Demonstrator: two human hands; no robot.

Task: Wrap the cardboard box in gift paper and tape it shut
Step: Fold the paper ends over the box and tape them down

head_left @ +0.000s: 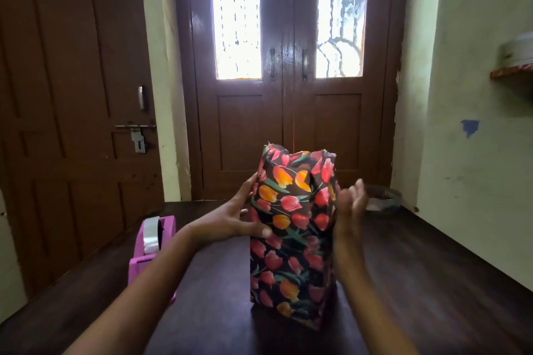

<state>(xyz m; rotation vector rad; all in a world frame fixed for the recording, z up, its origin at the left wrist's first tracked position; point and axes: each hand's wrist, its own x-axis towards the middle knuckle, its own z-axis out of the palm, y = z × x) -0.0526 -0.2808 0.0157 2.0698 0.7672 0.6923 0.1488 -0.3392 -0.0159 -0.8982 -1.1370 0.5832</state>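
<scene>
Cardboard box, standing on end near the middle of the dark table, already sleeved in tulip-print gift paper; the cardboard itself is hidden. Your left hand holds the left side of the box about halfway up, thumb pressed on the near face and fingers reaching round the far side. Your right hand is spread wide and flat just beside the right edge; it is blurred, so whether the palm touches the paper cannot be told. It holds nothing.

Above the hands, the paper rises past the box into a loose, ragged collar, one dent showing in its near face. The lower end rests on the table, and its closure cannot be seen.

Judged step: the body is covered and the top end remains to be closed. The next move calls for you to press the collar's sides inward, fold the flaps down flat, and pin them with one hand.

The other hand must then reach the pink tape dispenser, which sits on the table well to the left of the box, beside your left forearm.
</scene>
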